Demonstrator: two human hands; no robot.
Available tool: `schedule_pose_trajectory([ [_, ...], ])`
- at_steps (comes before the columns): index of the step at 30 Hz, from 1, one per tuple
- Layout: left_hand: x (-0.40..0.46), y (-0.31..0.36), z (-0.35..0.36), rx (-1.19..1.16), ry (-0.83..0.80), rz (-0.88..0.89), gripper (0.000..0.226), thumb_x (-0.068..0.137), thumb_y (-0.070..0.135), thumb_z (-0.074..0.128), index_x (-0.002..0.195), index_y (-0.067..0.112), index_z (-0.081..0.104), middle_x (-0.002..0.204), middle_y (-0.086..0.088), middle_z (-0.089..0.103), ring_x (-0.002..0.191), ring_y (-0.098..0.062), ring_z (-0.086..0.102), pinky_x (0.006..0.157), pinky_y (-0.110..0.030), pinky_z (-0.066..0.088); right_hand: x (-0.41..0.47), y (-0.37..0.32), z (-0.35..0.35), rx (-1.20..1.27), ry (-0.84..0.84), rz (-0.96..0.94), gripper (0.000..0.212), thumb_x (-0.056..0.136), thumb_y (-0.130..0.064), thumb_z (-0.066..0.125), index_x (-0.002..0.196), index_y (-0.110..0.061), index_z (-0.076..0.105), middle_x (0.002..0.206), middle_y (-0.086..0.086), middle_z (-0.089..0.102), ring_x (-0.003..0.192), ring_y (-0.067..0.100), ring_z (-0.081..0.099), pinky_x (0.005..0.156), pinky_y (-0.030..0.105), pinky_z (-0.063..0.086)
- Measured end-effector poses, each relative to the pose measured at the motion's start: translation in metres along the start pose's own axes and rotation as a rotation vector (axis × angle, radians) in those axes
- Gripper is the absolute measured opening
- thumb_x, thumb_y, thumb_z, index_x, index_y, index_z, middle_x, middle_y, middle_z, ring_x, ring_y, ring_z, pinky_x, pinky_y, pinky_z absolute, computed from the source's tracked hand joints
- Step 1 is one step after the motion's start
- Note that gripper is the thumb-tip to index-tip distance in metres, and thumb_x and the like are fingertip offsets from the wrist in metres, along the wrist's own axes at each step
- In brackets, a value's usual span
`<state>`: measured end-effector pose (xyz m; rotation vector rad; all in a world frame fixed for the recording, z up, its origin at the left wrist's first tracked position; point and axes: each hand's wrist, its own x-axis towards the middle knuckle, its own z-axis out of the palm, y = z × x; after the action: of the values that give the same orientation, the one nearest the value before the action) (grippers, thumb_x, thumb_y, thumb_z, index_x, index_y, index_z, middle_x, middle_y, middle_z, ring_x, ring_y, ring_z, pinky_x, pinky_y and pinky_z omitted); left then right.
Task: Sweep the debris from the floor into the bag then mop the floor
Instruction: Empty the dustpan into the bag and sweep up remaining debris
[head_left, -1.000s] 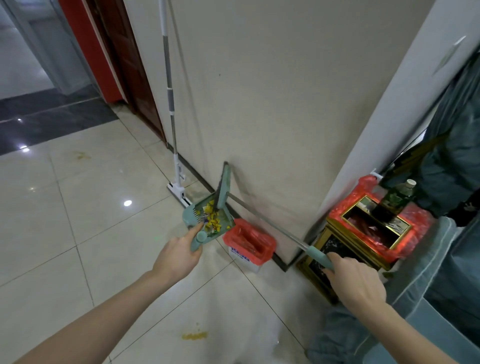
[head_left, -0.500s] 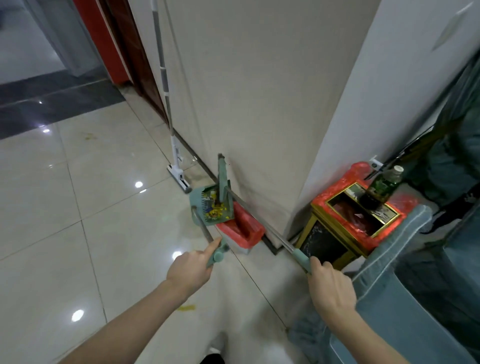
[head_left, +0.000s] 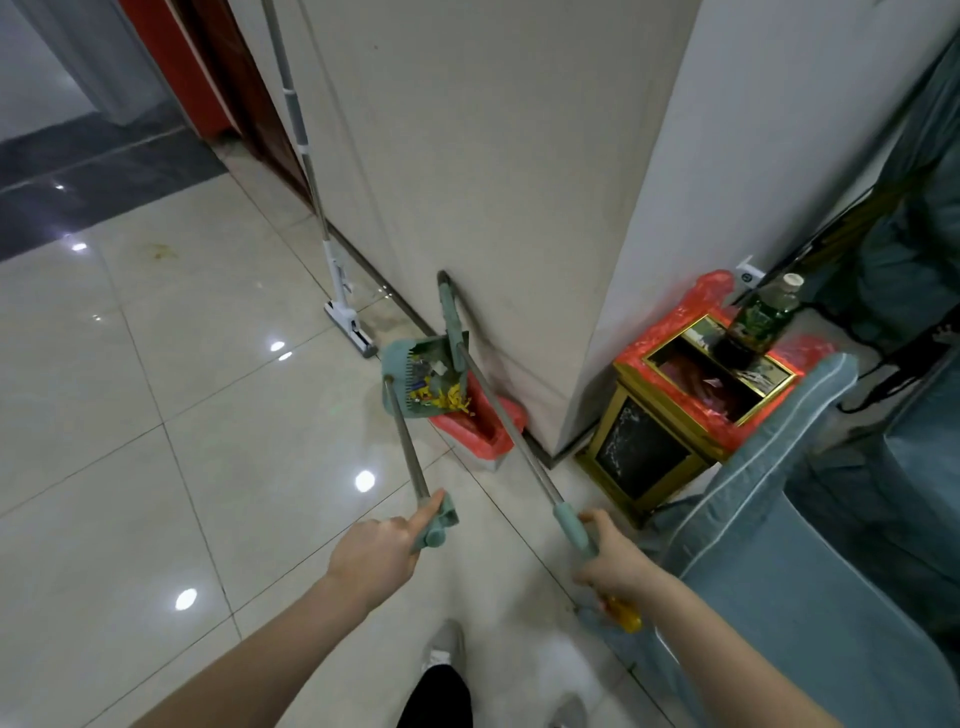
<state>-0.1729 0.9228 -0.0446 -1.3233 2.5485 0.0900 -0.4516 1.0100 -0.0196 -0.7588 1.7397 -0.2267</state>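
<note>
Green dustpan (head_left: 423, 376) tipped over red bag (head_left: 480, 423); left hand (head_left: 376, 553), right hand (head_left: 613, 564) grip handles; I judge: tilt further next.

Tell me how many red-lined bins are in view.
2: a small bin under the tipped dustpan by the wall, and a gold bin right of the corner. Others may be hidden.

We see both forearms bare, no sleeves, watch or rings on the left hand (head_left: 376, 553) or right hand (head_left: 615, 564). Below them: a black trouser leg (head_left: 435, 696) and pale shoes (head_left: 448, 644).
</note>
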Motion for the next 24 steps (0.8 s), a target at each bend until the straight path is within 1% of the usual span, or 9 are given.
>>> schedule_pose_trajectory([
  [2,-0.004,-0.003,0.004,0.009,-0.018,0.007,0.089,0.038,0.027,0.088,0.124,0.030,0.064,0.038,0.005,0.047,0.024,-0.019,0.041,0.038,-0.018,0.014,0.001,-0.002,0.000,-0.049,0.085,-0.054,0.058,0.094,-0.018,0.060,0.145,-0.023,0.033,0.094,0.012,0.061,0.059,0.015,0.057,0.055,0.030,0.056],
  [4,-0.006,-0.007,0.008,0.021,-0.027,0.018,0.090,0.036,0.026,0.088,0.123,0.030,0.065,0.037,0.005,0.046,0.023,-0.019,0.039,0.039,-0.017,0.013,-0.002,0.000,0.000,-0.093,0.196,-0.134,0.050,0.096,-0.027,0.058,0.143,-0.018,0.043,0.091,0.008,0.063,0.065,0.014,0.058,0.060,0.027,0.055],
  [7,-0.008,-0.014,0.012,0.038,-0.012,0.041,0.091,0.035,0.024,0.088,0.122,0.031,0.066,0.037,0.005,0.045,0.022,-0.020,0.038,0.039,-0.016,0.012,-0.014,0.007,-0.001,-0.087,0.235,-0.162,0.048,0.098,-0.031,0.056,0.143,-0.017,0.045,0.079,0.000,0.060,0.059,0.009,0.055,0.056,0.022,0.050],
  [10,-0.011,-0.016,0.011,0.038,-0.021,0.048,0.091,0.036,0.023,0.087,0.123,0.031,0.065,0.037,0.005,0.045,0.022,-0.020,0.039,0.039,-0.017,0.013,-0.026,0.012,-0.004,-0.093,0.242,-0.155,0.042,0.101,-0.035,0.046,0.140,-0.018,0.049,0.069,-0.001,0.058,0.050,0.007,0.051,0.047,0.017,0.046],
  [15,-0.006,-0.022,-0.005,0.044,0.016,0.046,0.087,0.036,0.022,0.089,0.120,0.030,0.067,0.036,0.004,0.045,0.023,-0.020,0.041,0.035,-0.017,0.017,-0.056,0.020,-0.017,-0.165,0.295,-0.157,0.034,0.104,-0.029,0.041,0.134,-0.020,0.055,0.061,-0.004,0.052,0.032,0.002,0.047,0.036,0.012,0.038],
  [17,-0.008,-0.020,-0.019,0.068,-0.044,0.032,0.081,0.059,0.026,0.083,0.135,0.033,0.054,0.051,0.001,0.059,0.038,-0.024,0.056,0.037,-0.023,0.029,-0.066,0.024,-0.024,-0.190,0.282,-0.140,0.035,0.104,-0.029,0.042,0.136,-0.021,0.053,0.063,-0.002,0.051,0.029,0.002,0.046,0.034,0.012,0.037],
  [19,-0.005,-0.021,-0.022,0.050,-0.020,0.028,0.070,0.088,0.027,0.056,0.149,0.038,0.024,0.082,-0.007,0.070,0.070,-0.032,0.066,0.053,-0.032,0.038,-0.069,0.029,-0.031,-0.243,0.282,-0.117,0.035,0.103,-0.030,0.044,0.136,-0.020,0.054,0.063,-0.001,0.053,0.032,0.005,0.046,0.035,0.015,0.040],
  [21,-0.004,-0.019,-0.026,0.016,-0.019,0.015,0.065,0.095,0.027,0.044,0.151,0.039,0.013,0.095,-0.008,0.069,0.082,-0.034,0.066,0.061,-0.034,0.040,-0.069,0.035,-0.033,-0.280,0.278,-0.092,0.036,0.103,-0.030,0.045,0.137,-0.020,0.053,0.065,0.000,0.054,0.036,0.008,0.047,0.035,0.018,0.042],
  [24,0.001,-0.013,-0.031,0.048,-0.032,-0.005,0.063,0.096,0.030,0.041,0.151,0.040,0.011,0.100,-0.007,0.069,0.087,-0.034,0.065,0.066,-0.035,0.044,-0.068,0.038,-0.028,-0.298,0.279,-0.083,0.036,0.102,-0.031,0.046,0.137,-0.021,0.052,0.072,0.004,0.057,0.041,0.014,0.052,0.036,0.022,0.047],
])
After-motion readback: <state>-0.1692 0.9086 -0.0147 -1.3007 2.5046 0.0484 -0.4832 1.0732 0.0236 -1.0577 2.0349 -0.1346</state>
